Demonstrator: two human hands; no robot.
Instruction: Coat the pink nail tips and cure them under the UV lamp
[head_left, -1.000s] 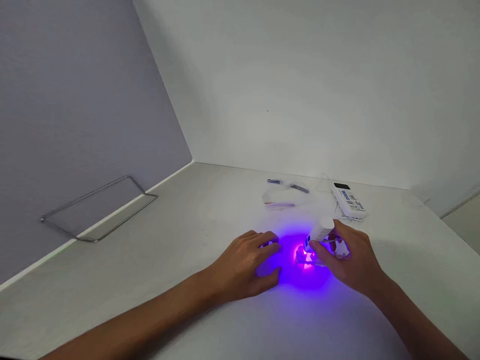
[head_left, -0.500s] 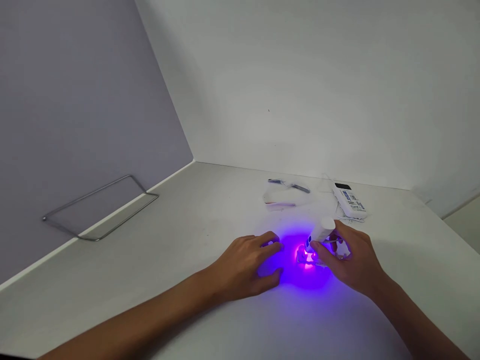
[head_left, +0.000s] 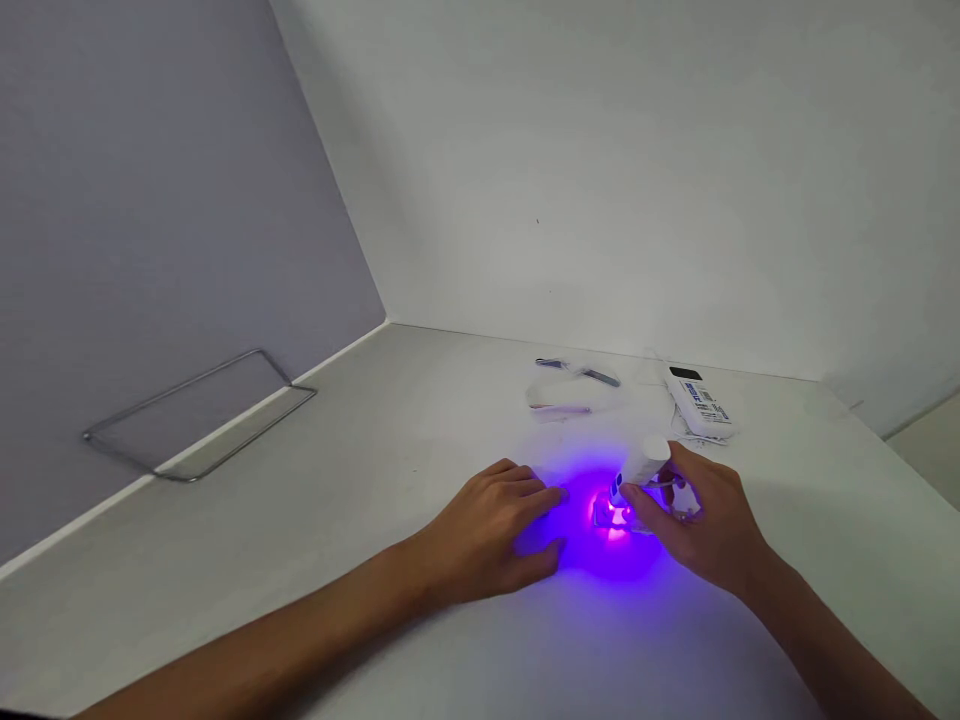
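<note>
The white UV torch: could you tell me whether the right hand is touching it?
Touching. The head view shows the right hand closed around the white UV torch.

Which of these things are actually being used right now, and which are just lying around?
In use: small white lamp held in the right hand, shining purple; small lit piece under its beam; left hand resting flat beside the glow.
Lying about: white labelled device, thin metal tools and a pale flat item farther back; wire frame by the left wall.

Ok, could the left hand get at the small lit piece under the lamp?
Probably yes: the left hand rests beside the small piece, only bare table between; the right hand holds the lamp above.
</note>
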